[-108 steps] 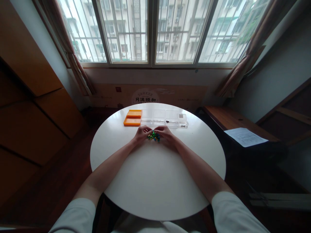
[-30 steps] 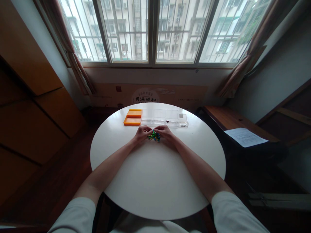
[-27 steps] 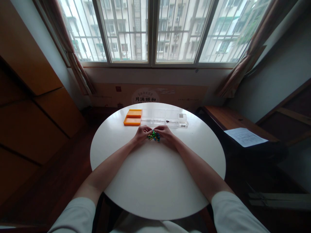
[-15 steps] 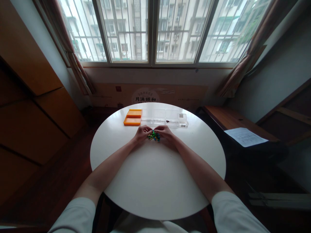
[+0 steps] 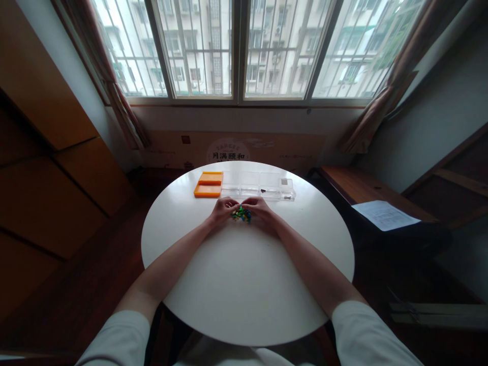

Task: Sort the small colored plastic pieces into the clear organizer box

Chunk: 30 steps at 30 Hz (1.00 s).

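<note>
On the white round table [image 5: 244,284] lies a small pile of green, yellow and blue pieces [image 5: 241,214], too small to name. My left hand [image 5: 224,209] is at the pile's left side, thumb and fingers pinched together. From the right, my right hand [image 5: 257,207] meets it with its fingers closed too. The fingertips of both hands almost touch above the far side of the pile. Whatever lies between them is too tiny to make out.
Beyond my hands stand an open orange box [image 5: 208,189] and several open clear plastic boxes [image 5: 249,184] in a row. One clear box holds a small dark piece [image 5: 263,191]. Printed paper [image 5: 385,214] lies on a wooden bench [image 5: 353,185] at the right.
</note>
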Each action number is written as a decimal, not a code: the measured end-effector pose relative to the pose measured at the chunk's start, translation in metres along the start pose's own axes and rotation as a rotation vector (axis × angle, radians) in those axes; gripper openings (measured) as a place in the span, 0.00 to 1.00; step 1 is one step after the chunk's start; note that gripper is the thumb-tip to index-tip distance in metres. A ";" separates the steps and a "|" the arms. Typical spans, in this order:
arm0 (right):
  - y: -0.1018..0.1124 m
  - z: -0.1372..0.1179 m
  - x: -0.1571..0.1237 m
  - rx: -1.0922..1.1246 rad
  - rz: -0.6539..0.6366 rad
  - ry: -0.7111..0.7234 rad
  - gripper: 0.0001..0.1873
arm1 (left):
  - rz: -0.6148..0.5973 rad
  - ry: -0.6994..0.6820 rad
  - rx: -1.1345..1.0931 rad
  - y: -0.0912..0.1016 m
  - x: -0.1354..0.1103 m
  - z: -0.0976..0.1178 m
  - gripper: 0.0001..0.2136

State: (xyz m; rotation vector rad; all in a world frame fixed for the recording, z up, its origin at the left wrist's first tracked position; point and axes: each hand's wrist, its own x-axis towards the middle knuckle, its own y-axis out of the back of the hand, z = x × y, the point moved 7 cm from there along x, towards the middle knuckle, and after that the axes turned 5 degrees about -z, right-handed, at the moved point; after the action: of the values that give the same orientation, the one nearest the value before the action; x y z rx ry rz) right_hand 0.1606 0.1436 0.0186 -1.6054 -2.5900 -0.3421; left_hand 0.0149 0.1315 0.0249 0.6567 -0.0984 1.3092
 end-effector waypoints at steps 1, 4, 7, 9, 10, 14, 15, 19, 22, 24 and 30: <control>0.000 0.000 0.000 -0.001 -0.001 0.002 0.19 | -0.001 -0.001 0.001 0.000 0.000 0.000 0.13; 0.000 0.001 0.001 0.000 -0.004 0.002 0.19 | -0.006 -0.009 0.000 0.000 0.000 0.000 0.12; 0.001 0.002 0.001 -0.009 -0.003 -0.001 0.20 | -0.006 -0.020 0.004 0.000 0.000 0.001 0.12; 0.001 0.001 0.001 -0.020 0.000 -0.001 0.20 | -0.006 -0.024 0.008 0.000 0.001 0.000 0.12; 0.001 0.001 0.001 -0.024 0.002 0.000 0.20 | -0.006 -0.024 0.009 0.000 0.001 0.000 0.12; 0.000 -0.001 0.000 -0.033 -0.003 0.003 0.20 | -0.002 -0.017 0.012 0.000 0.001 -0.001 0.12; 0.000 -0.001 0.000 -0.034 -0.005 0.003 0.20 | 0.000 -0.017 0.016 0.000 0.001 -0.002 0.12; -0.001 0.000 0.001 -0.030 -0.013 -0.003 0.20 | 0.002 -0.016 0.025 0.000 0.001 -0.002 0.13; -0.001 0.000 0.001 -0.043 -0.008 -0.007 0.20 | -0.010 -0.019 0.030 -0.001 0.001 -0.001 0.13; -0.001 0.000 0.000 -0.049 -0.005 -0.006 0.20 | -0.020 -0.030 0.036 -0.002 0.001 0.001 0.13; -0.001 -0.002 0.000 -0.040 -0.012 0.003 0.20 | -0.032 -0.035 0.039 -0.003 0.001 0.001 0.13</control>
State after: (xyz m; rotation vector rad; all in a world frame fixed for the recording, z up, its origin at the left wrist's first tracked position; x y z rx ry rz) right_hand 0.1597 0.1427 0.0202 -1.6006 -2.6083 -0.3991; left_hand 0.0183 0.1313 0.0251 0.7119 -0.0907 1.2714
